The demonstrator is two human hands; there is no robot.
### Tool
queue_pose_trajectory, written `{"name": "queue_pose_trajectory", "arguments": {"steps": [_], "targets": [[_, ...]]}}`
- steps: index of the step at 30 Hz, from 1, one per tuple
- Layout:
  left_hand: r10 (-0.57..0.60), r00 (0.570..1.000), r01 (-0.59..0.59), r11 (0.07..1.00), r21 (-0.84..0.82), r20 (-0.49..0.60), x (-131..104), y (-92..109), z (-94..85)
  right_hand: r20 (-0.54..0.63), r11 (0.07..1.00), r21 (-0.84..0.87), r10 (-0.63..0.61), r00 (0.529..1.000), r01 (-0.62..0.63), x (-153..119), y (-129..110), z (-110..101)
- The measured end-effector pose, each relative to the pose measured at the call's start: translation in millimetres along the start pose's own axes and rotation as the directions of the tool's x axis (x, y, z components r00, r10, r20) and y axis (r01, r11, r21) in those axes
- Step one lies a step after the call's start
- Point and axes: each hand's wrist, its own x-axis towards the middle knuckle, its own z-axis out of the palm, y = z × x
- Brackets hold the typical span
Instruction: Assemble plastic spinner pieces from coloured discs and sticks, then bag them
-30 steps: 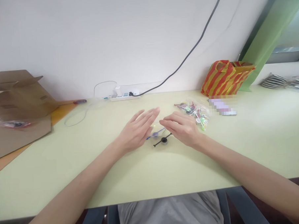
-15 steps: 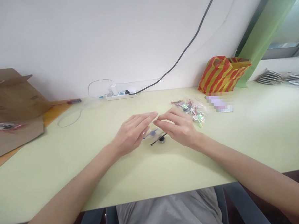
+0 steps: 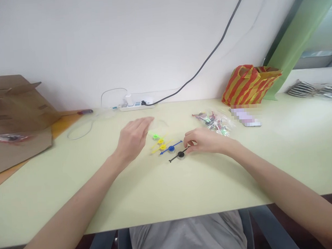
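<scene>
A row of small arrow spinners on clear round bases lies between my hands: a black spinner nearest me, a blue spinner, two yellow ones, and a green one farthest off. My right hand has curled fingers, with thumb and fingertips pinched at the right end of the black arrow. My left hand is beyond the row's left side, its fingers pressed together. A faint clear plastic bag shows by its fingertips; the thumb is hidden.
A clear bag of mixed coloured spinners lies behind my right hand. A phone and a striped red-yellow bag are farther right. A power strip stands against the wall. At left are a cardboard box and a screwdriver.
My hands have moved apart, the left going left and the right lowering to the black spinner. The yellow and green spinners have come into clear view.
</scene>
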Motion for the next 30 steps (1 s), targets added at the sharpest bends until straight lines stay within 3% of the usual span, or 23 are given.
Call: {"name": "queue_pose_trajectory", "arguments": {"steps": [5,10,12,16,20,26,30], "targets": [[0.035,0.999,-0.035,0.999,0.017,0.029,1,1,-2.4,0.049,1.000,-0.014,0.007,0.999,-0.007,-1,-2,1],[0.054,0.995,-0.059,0.997,0.057,0.087,1,-3,-3.4,-0.136,0.994,0.093,-0.051,0.989,0.064,-5,-3,-7],[0.057,0.993,-0.062,0.996,0.056,0.102,1,-5,-2.6,-0.287,0.989,0.097,-0.076,0.955,0.108,-4,-1,-9],[0.072,0.994,-0.075,0.996,0.038,0.077,0,-5,0.8,-0.557,0.997,0.030,-0.048,0.829,0.077,-1,2,-5],[0.059,0.996,-0.061,0.998,0.017,0.068,-1,-4,2.6,-0.648,0.998,-0.038,0.009,0.762,-0.044,0,3,-1],[0.038,0.998,-0.039,0.999,0.016,0.052,-1,-1,2.3,-0.623,0.988,-0.083,0.051,0.780,-0.131,0,6,-1],[0.047,0.999,-0.047,0.999,0.011,0.020,-1,0,2.7,-0.592,0.995,-0.059,0.032,0.806,-0.083,2,3,-1]]}}
